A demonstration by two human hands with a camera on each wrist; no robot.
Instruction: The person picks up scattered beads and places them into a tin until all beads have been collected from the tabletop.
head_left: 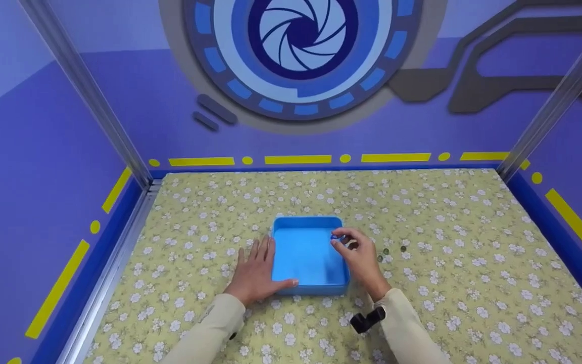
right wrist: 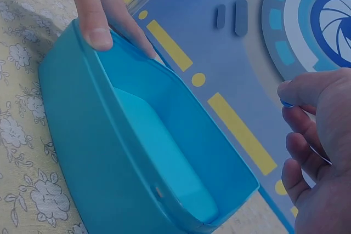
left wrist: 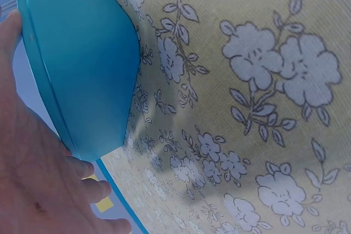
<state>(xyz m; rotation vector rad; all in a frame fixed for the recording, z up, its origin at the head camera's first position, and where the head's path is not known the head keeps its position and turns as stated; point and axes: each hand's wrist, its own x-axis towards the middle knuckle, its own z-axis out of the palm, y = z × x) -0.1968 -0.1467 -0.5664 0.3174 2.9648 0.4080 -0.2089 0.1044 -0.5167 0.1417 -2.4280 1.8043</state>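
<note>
A square blue plastic box (head_left: 316, 289) stands on the flowered cloth, its inside floor bare in the head view. My left hand (head_left: 256, 270) rests against its left side with straight fingers, the thumb (right wrist: 100, 38) lying over the front rim. In the left wrist view those fingers spread along the outer wall of the box (left wrist: 88, 64). Over the right part of the box, my right hand (head_left: 363, 257) pinches a small blue marble (head_left: 334, 236) between thumb and forefinger. The same marble (right wrist: 286, 103) shows only partly in the right wrist view, mostly covered by the fingertips.
Three small dark green marbles (head_left: 386, 251) lie on the cloth (head_left: 473, 263) just right of the box and right hand. Blue panels (head_left: 250, 141) with yellow marks and metal posts (head_left: 94, 101) enclose the table at the back and sides.
</note>
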